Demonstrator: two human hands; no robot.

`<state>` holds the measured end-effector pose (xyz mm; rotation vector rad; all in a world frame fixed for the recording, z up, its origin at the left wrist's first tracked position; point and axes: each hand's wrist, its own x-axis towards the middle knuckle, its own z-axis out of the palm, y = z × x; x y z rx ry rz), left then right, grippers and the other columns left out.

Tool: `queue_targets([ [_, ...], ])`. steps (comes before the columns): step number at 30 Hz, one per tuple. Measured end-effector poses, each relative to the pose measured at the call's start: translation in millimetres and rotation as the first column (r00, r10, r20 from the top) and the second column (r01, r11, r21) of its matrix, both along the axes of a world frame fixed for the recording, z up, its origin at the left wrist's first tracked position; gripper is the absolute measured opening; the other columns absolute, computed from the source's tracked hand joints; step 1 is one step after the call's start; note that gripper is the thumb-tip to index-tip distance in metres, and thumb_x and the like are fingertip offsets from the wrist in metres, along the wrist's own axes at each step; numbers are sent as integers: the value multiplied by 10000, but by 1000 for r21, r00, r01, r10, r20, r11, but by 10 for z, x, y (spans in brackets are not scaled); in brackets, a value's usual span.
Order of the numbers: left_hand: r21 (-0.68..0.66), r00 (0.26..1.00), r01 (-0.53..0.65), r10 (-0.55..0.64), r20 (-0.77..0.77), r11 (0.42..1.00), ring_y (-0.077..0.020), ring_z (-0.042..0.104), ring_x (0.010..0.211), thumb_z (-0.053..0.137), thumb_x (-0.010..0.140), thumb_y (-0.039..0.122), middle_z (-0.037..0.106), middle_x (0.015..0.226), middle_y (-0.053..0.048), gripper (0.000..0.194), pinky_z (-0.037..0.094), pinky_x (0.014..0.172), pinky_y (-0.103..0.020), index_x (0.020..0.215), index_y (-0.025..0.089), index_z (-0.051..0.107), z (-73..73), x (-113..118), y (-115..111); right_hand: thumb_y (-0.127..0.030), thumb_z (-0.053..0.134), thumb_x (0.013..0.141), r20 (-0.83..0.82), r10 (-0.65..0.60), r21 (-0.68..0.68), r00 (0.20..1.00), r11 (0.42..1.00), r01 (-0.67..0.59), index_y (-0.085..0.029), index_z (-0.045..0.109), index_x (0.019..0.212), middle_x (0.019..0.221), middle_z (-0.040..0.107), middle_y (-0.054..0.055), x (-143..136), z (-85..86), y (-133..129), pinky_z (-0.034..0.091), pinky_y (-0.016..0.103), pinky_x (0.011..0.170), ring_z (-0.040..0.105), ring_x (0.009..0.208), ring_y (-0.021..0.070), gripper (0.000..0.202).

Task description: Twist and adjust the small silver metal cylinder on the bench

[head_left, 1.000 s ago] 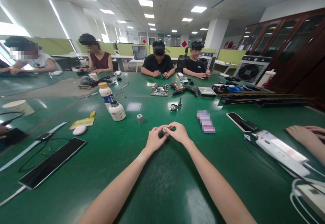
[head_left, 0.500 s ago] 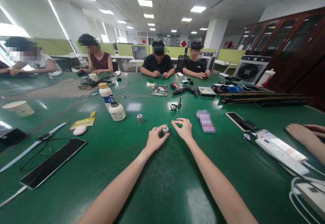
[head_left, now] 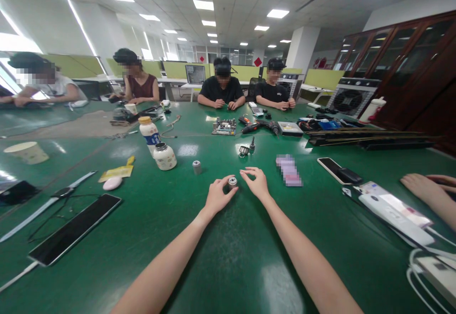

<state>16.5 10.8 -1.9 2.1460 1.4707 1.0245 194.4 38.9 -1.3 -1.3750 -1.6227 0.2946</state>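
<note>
My left hand [head_left: 218, 196] grips a small silvery metal cylinder [head_left: 232, 182] between thumb and fingers. The cylinder stands upright on the green table, and dark spots show on its top face. Just right of it, my right hand [head_left: 257, 181] has thumb and index finger brought together in a pinch, apart from the cylinder. Whatever those fingertips hold, if anything, is too small to make out. A second, similar metal cylinder [head_left: 197, 166] stands to the left. Beyond my hands are a round metal part [head_left: 243, 151] and a dark upright bit-like piece [head_left: 252, 145].
A wide-mouthed cream jar [head_left: 165, 157] and a bottle [head_left: 148, 133] stand left. Phones [head_left: 76, 228] and cables lie at both sides. A circuit board [head_left: 224, 126] and power drill [head_left: 269, 126] are farther back. Another person's hand [head_left: 422, 190] rests at right; several people sit opposite.
My right hand has shifted very slightly, its fingertips staying close together. My left hand and the cylinder stay in place.
</note>
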Motion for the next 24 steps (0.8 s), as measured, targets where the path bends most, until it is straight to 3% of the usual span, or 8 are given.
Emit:
queue_targets([
  [3, 8, 1000, 1, -1, -10, 1000, -225, 605, 985, 636, 821, 360, 700, 1126, -12, 419, 471, 899, -380, 1230, 279, 592, -2, 1, 6, -368, 632, 856, -32, 130, 45, 991, 991, -129, -280, 755, 909, 954, 712, 22, -89, 135, -29, 445, 319, 902, 620, 939, 173, 160],
  [8, 11, 1000, 1, -1, -27, 1000, -234, 601, 985, 618, 829, 340, 711, 1069, -25, 396, 473, 876, -379, 1217, 264, 599, 1, 1, 3, -356, 679, 830, 121, 227, -37, 966, 974, -224, -293, 755, 870, 930, 707, 10, -199, 242, -123, 430, 333, 891, 619, 911, 166, 107],
  [17, 6, 1000, 2, -2, -26, 1000, -226, 604, 965, 629, 820, 342, 711, 1071, -27, 411, 470, 876, -374, 1222, 261, 595, -7, -6, 11, -316, 642, 859, 181, 194, -20, 964, 981, -194, -260, 741, 893, 906, 717, 10, -230, 316, -192, 399, 306, 876, 632, 895, 155, 119],
  [24, -11, 1000, 15, -15, -9, 1000, -223, 599, 984, 621, 829, 340, 703, 1120, 0, 390, 465, 901, -382, 1215, 287, 600, 6, -5, 1, -367, 651, 847, 258, 130, -61, 958, 991, -118, -227, 714, 787, 881, 708, 17, -200, 285, -171, 390, 293, 816, 624, 891, 165, 165],
])
